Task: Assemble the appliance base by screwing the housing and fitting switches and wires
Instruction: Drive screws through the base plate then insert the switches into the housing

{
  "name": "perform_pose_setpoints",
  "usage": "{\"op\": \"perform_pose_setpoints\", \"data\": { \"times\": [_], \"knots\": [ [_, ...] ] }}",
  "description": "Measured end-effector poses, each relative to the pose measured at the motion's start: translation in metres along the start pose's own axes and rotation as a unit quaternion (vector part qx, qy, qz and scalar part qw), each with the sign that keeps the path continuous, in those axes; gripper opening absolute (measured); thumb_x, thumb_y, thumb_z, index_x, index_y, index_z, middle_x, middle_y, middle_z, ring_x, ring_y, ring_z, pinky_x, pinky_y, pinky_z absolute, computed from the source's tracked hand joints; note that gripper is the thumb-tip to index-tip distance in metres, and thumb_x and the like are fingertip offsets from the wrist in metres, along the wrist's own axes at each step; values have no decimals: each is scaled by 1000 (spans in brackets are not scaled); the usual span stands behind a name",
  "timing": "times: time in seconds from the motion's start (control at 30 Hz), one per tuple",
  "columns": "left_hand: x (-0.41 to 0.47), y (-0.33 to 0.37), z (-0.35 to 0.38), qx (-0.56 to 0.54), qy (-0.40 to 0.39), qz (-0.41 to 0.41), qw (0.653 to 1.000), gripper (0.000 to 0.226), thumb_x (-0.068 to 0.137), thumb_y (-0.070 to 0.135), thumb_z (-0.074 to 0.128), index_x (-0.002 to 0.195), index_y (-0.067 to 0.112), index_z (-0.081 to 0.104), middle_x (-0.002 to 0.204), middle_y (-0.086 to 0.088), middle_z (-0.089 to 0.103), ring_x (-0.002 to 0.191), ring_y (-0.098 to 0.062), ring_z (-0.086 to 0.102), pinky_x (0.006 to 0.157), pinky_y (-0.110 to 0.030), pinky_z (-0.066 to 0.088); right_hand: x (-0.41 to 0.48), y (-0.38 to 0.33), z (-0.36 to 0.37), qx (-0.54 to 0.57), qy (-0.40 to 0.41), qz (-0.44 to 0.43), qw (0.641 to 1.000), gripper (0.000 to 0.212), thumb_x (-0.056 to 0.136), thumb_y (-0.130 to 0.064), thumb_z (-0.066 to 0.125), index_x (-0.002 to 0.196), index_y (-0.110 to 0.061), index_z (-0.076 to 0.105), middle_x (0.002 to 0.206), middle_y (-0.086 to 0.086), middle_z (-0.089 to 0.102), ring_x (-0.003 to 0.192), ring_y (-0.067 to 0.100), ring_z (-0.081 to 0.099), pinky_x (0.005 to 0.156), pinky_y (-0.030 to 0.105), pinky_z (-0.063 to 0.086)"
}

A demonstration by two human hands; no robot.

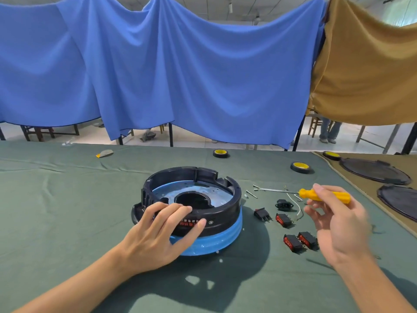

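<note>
The housing (225, 213), a black ring seated on a blue lower part, sits in the middle of the green-covered worktop (56, 211). Inside it lies a metal plate (162, 193) with a bluish film and a round hole.

The left hand (158, 233) rests on the near rim of the housing. Its fingers (171, 211) are spread and only slightly bent over the top edge, and the thumb lies against the outer wall, so they are relaxed rather than wrapped round it.

The right hand (338, 220) is raised to the right of the housing. It pinches the yellow handle of a screwdriver (325, 195) between thumb and fingertips, and the metal shaft points left toward a few loose screws (250, 195) just beside the housing.

Below the screwdriver lie a black socket (283, 204) and a white wire (297, 208). Near them are four switches: one black (261, 214), one with a red face (283, 220), and two more red-faced ones touching side by side (300, 241), nearer the person.

Three tape rolls (301, 167) lie toward the far edge. Two round black lids (374, 170) lie on a tan mat at the right. Blue cloth (180, 75) and tan cloth hang behind the worktop.
</note>
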State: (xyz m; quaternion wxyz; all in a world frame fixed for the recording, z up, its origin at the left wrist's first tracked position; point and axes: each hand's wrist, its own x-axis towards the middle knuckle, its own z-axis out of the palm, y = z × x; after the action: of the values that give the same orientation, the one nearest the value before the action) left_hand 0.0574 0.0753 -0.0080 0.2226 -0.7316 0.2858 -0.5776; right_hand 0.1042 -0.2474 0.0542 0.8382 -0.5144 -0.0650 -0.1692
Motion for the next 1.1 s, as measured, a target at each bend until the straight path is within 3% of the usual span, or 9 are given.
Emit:
{"op": "perform_pose_setpoints", "data": {
  "times": [0.13, 0.23, 0.33, 0.47, 0.57, 0.7, 0.87, 1.0, 1.1],
  "knots": [
    [-3, -1, 0, -18, 10, -10, 1000, 59, 74, 12, 81, 130, 17, 60, 117, -18, 52, 109, -33, 52, 84, -44, 47, -1, 5, 2, -26, -21, -8, 999, 11, 83, -9, 67, 73, -11, 65, 66, 4, 63, 58, 15, 54, 52, 22, 51],
    [-2, -2, -2, -59, 4, -11, 998, 51, 78, 14, 67, 128, 17, 59, 118, -18, 50, 107, -32, 53, 87, -45, 44, -4, 8, 3, -48, -44, -11, 998, 9, 75, -17, 71, 75, -10, 66, 67, 6, 62, 59, 16, 53, 52, 24, 50],
    [-1, -8, -8, -135, -26, -20, 990, 48, 84, 35, 66, 127, 15, 56, 118, -16, 47, 105, -31, 52, 89, -46, 44, -7, 10, 6, -72, -51, -13, 996, 10, 69, -23, 73, 71, -14, 69, 68, 8, 61, 60, 16, 53, 53, 25, 50],
    [-4, -14, -16, -203, -78, -16, 976, 67, 83, 61, 67, 128, 13, 52, 120, -14, 45, 104, -30, 52, 91, -45, 46, -10, 12, 8, -87, -57, -18, 994, 9, 68, -24, 74, 68, -16, 71, 66, 9, 60, 58, 18, 52, 51, 22, 49],
    [-4, -12, -19, -226, -79, -32, 970, 55, 91, 48, 63, 127, 8, 52, 119, -14, 49, 101, -31, 54, 87, -42, 49, -13, 15, 8, -110, -58, -24, 992, 9, 77, -18, 74, 69, -18, 71, 64, 7, 61, 58, 18, 53, 51, 22, 49],
    [2, -5, -20, -272, -43, -135, 952, 37, 96, 30, 58, 120, 3, 53, 104, -16, 66, 93, -29, 60, 81, -40, 52, -18, 19, 11, -164, 4, -45, 985, 12, 85, -21, 73, 74, -18, 69, 62, -1, 67, 58, 11, 60, 49, 20, 49],
    [11, 9, -12, -267, 6, -243, 933, 24, 93, 20, 64, 88, -3, 64, 84, -14, 67, 74, -31, 62, 65, -43, 53, -20, 23, 17, -127, 55, 41, 990, 14, 85, -23, 73, 84, -11, 66, 64, 2, 71, 61, 12, 69, 49, 21, 47],
    [6, 11, -7, -278, 32, -217, 935, 15, 95, 16, 62, 88, 8, 52, 81, -15, 65, 72, -30, 59, 64, -42, 50, -25, 29, 20, -91, 31, 114, 989, 11, 86, -16, 71, 82, -8, 63, 71, 7, 74, 67, 15, 71, 46, 17, 48],
    [4, 8, -6, -279, 36, -183, 942, 17, 94, 17, 63, 89, 8, 50, 82, -16, 64, 78, -31, 57, 69, -39, 50, -30, 36, 23, -119, 7, 119, 986, 15, 83, -12, 73, 77, -8, 59, 74, 10, 74, 71, 18, 73, 48, 19, 49]
  ]
}}
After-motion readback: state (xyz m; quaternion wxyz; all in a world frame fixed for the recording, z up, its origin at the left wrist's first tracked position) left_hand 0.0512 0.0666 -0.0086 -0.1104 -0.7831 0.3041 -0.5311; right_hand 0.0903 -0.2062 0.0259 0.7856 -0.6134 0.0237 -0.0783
